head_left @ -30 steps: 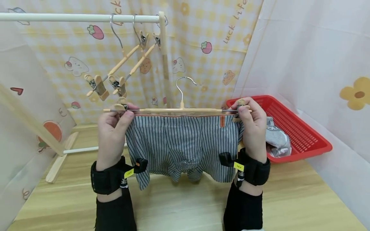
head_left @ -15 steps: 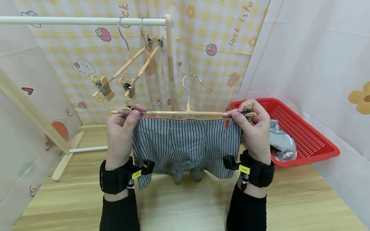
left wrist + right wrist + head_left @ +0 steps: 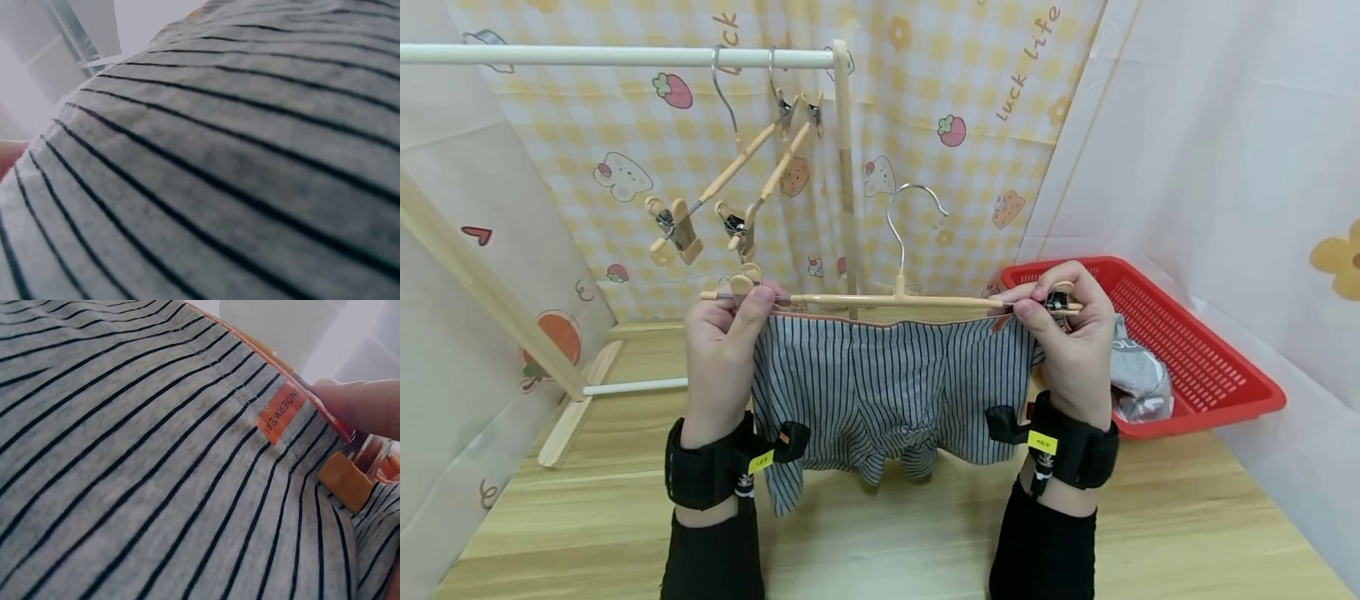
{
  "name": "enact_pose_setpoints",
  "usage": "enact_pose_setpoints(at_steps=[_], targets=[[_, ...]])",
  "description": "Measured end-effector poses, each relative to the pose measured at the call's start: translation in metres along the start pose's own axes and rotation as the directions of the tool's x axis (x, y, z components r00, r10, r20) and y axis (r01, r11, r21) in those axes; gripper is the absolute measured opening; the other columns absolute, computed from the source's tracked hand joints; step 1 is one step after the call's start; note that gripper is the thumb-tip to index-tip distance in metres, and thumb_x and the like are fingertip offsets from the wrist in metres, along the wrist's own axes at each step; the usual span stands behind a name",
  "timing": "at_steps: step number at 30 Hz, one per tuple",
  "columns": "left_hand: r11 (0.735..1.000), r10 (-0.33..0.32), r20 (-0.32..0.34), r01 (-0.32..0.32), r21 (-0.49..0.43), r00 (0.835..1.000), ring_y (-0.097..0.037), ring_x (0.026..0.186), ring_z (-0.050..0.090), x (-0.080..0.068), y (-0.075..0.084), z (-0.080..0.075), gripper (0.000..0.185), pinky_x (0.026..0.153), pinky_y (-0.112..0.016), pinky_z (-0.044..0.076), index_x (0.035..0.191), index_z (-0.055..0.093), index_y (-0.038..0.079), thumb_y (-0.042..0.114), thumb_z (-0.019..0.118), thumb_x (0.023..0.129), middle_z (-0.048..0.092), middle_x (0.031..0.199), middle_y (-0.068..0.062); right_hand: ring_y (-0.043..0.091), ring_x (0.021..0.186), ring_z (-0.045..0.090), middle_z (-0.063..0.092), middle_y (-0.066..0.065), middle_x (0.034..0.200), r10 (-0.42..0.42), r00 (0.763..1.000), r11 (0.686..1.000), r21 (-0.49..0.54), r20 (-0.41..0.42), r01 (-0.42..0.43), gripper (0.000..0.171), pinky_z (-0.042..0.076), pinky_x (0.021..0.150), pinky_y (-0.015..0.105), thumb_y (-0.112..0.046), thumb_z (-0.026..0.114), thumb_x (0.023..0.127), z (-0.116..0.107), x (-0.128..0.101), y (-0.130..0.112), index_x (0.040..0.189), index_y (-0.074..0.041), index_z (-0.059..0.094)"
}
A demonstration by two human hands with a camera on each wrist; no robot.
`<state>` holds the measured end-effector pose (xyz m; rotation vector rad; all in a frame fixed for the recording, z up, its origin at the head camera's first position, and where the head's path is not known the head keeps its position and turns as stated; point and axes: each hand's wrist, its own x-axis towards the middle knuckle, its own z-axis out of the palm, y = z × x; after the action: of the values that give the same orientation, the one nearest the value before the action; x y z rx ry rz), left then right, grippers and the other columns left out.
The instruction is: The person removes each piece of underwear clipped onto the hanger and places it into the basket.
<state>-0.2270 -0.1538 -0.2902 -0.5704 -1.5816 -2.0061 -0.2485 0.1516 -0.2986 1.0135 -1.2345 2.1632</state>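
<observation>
Both grips pinch the clip hanger (image 3: 887, 297): left hand (image 3: 724, 350) on its 9 o'clock clip, right hand (image 3: 1071, 342) on its 3 o'clock clip. Striped shorts (image 3: 887, 392) hang from it above the worktop (image 3: 887, 542). At 3 o'clock lies a red basket (image 3: 1195, 358); at 11 o'clock, a rail (image 3: 587, 56) bearing spare hangers (image 3: 722, 196).

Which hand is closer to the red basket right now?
Right. The right hand pinches the hanger's clip just in front of the red basket; the left hand holds the hanger's far end, across the striped shorts.
</observation>
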Motion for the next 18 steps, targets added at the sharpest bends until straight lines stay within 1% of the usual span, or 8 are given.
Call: enact_pose_setpoints(at_steps=[3,6,7,9,10,12,16,18], targets=[[0.999,-0.045,-0.023,0.045,-0.022,0.999,-0.011,0.071,0.059,-0.0014,0.0024,-0.0003,0.023,0.069,-0.022,0.046,0.076,0.071,0.004,0.006,0.060,0.096,0.067,0.075,-0.004,0.034,0.071,0.070,0.069,0.029,0.084,-0.024,1.000,1.000,-0.009,0.001,0.024,0.016,0.057,0.065,0.036,0.015,0.066,0.086,0.0011,0.0007,0.0005,0.086,0.011,0.050],[0.993,-0.102,-0.033,0.100,-0.060,0.994,-0.007,0.060,0.054,-0.0028,0.0049,-0.0008,0.027,0.058,-0.019,0.044,0.071,0.068,0.005,0.005,0.058,0.096,0.062,0.068,-0.001,0.034,0.072,0.071,0.069,0.029,0.083,-0.038,0.999,0.999,-0.027,0.003,0.038,0.017,0.057,0.066,0.035,0.014,0.068,0.085,0.0020,0.0007,0.0007,0.085,0.011,0.050],[0.991,-0.116,-0.035,0.113,-0.071,0.993,-0.006,0.059,0.051,-0.0031,0.0058,-0.0009,0.028,0.058,-0.018,0.042,0.069,0.067,0.006,0.005,0.057,0.096,0.061,0.068,0.000,0.034,0.072,0.071,0.069,0.029,0.083,-0.039,0.999,0.999,-0.031,0.004,0.039,0.017,0.057,0.066,0.035,0.014,0.068,0.085,0.0024,0.0006,0.0008,0.085,0.012,0.051],[0.985,-0.149,-0.040,0.145,-0.097,0.988,-0.005,0.053,0.048,-0.0034,0.0069,-0.0007,0.030,0.052,-0.016,0.040,0.067,0.065,0.007,0.005,0.056,0.096,0.058,0.065,0.001,0.034,0.071,0.071,0.069,0.029,0.083,-0.038,0.999,0.998,-0.043,0.006,0.039,0.018,0.057,0.065,0.035,0.014,0.068,0.085,0.0029,0.0000,0.0009,0.085,0.011,0.051],[0.984,-0.156,-0.047,0.151,-0.097,0.987,-0.005,0.054,0.048,-0.0032,0.0071,-0.0005,0.030,0.055,-0.017,0.040,0.067,0.065,0.008,0.005,0.056,0.095,0.059,0.066,0.001,0.034,0.071,0.071,0.069,0.029,0.083,-0.037,0.999,0.998,-0.049,0.006,0.037,0.018,0.056,0.065,0.034,0.014,0.068,0.085,0.0030,-0.0002,0.0009,0.084,0.011,0.051],[0.980,-0.177,-0.064,0.169,-0.103,0.982,-0.006,0.053,0.048,-0.0029,0.0068,0.0002,0.030,0.055,-0.018,0.040,0.067,0.064,0.008,0.005,0.056,0.095,0.057,0.065,0.002,0.033,0.072,0.071,0.070,0.028,0.083,-0.035,0.999,0.997,-0.065,0.011,0.035,0.018,0.056,0.065,0.033,0.013,0.069,0.085,0.0030,-0.0007,0.0010,0.084,0.011,0.051],[0.977,-0.208,-0.100,0.202,-0.067,0.973,-0.011,0.066,0.056,-0.0012,0.0045,0.0004,0.025,0.071,-0.023,0.045,0.070,0.068,0.009,0.008,0.060,0.093,0.063,0.070,0.001,0.032,0.072,0.071,0.070,0.028,0.084,-0.039,0.999,0.995,-0.087,0.026,0.041,0.019,0.055,0.065,0.033,0.012,0.070,0.085,0.0020,0.0001,0.0010,0.084,0.011,0.051],[0.973,-0.229,-0.103,0.225,-0.047,0.968,-0.014,0.071,0.061,-0.0005,0.0039,-0.0003,0.022,0.076,-0.025,0.047,0.072,0.070,0.010,0.011,0.062,0.093,0.066,0.074,-0.001,0.032,0.072,0.071,0.070,0.027,0.084,-0.040,0.999,0.995,-0.090,0.035,0.043,0.019,0.056,0.065,0.034,0.012,0.070,0.085,0.0019,0.0007,0.0013,0.084,0.012,0.051]])
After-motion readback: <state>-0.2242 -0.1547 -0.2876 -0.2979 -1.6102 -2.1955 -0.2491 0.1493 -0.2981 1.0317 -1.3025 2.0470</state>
